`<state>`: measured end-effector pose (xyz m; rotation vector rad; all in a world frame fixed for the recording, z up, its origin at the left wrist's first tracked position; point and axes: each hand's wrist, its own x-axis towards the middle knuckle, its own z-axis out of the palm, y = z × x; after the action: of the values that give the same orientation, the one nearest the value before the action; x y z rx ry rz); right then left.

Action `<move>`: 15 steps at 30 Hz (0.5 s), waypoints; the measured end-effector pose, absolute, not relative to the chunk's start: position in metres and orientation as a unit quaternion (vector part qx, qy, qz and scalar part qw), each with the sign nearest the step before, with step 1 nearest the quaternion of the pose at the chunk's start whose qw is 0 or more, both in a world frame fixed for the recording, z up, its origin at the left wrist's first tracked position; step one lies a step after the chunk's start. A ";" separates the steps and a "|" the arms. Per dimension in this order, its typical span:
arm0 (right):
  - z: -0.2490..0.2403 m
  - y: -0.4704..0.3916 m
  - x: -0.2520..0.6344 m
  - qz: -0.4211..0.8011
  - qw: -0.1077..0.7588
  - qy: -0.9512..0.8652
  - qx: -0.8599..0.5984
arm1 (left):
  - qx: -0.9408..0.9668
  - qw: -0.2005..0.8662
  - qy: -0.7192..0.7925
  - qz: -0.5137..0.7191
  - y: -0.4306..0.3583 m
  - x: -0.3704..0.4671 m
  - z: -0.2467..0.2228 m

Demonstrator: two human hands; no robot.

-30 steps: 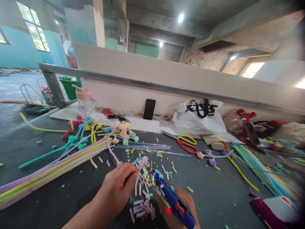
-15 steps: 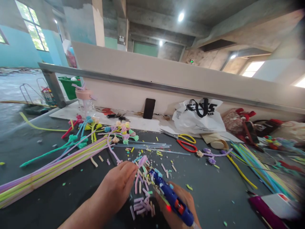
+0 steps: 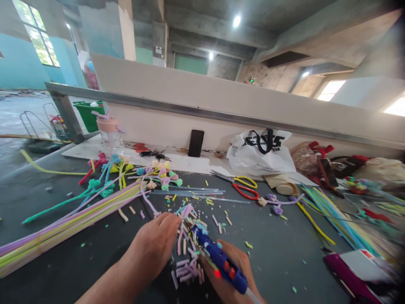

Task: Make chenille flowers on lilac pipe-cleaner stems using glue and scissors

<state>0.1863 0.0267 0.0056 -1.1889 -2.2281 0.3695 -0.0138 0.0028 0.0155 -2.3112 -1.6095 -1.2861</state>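
My right hand [image 3: 230, 266] is wrapped round a blue glue gun [image 3: 220, 257] with an orange-red switch and a lit red light. Its nozzle points up and left, close to my left fingertips. My left hand [image 3: 160, 240] is closed in a pinch on a lilac pipe cleaner [image 3: 147, 196], whose stem rises behind the knuckles. A looped lilac tuft [image 3: 187, 211] shows at the fingertips; whether it joins that stem is hidden. Below and between the hands lie short cut lilac pieces [image 3: 186, 270] of pipe cleaner.
A bundle of long pipe cleaners [image 3: 63, 236] lies left, beside finished tufted stems [image 3: 101, 185]. Clear glue sticks [image 3: 190, 193] and red-and-yellow scissors [image 3: 245, 188] lie beyond my hands. Behind them are a phone [image 3: 196, 143], a white bag [image 3: 261, 156] and a cup [image 3: 109, 131].
The glue gun in my right hand has shifted slightly left, its nozzle nearer my left fingertips. The whole view has moved a little; my left hand keeps its pinch.
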 end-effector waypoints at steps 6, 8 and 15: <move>0.026 0.040 0.202 0.125 0.335 -0.783 -0.509 | -0.578 -0.288 -0.611 -0.458 0.005 -0.008 0.013; 0.037 0.048 0.219 0.097 0.301 -0.776 -0.545 | -0.498 -0.425 -0.602 -0.457 0.005 -0.005 0.012; 0.041 0.080 0.313 -0.004 0.055 -0.779 -0.625 | -0.403 -0.636 -0.479 -0.451 -0.001 0.003 0.016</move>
<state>0.3129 0.0804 0.0411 -1.8969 -2.3643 -0.0122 0.0034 -0.0015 0.0163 -2.3597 -2.8076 -2.6413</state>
